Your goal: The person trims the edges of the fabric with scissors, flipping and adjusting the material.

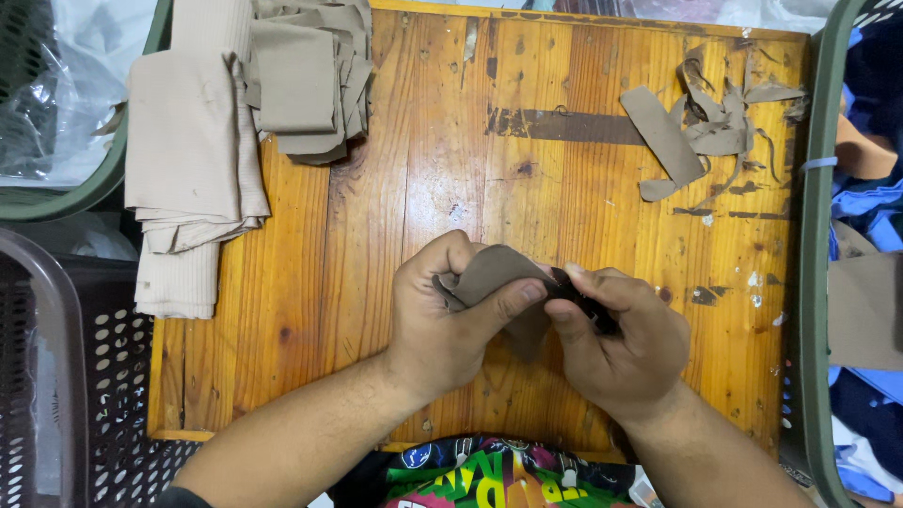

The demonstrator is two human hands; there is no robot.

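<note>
head view, looking down on a worn wooden table [395,235]. left hand [442,315] and right hand [625,339] meet near the table's front edge, fingertips almost touching. between them a small tan cloth piece [499,273], raised just above the wood; left thumb and fingers are pinched on it, the cloth folding over the thumb. right hand is closed around a small black tool [588,303], its tip against the cloth's right edge; cannot tell what kind of tool. far left, a stack of folded tan cloth [193,160] overhangs the table edge. far right corner, a heap of tan scraps [705,132]. green baskets [816,245] flank both sides.
</note>
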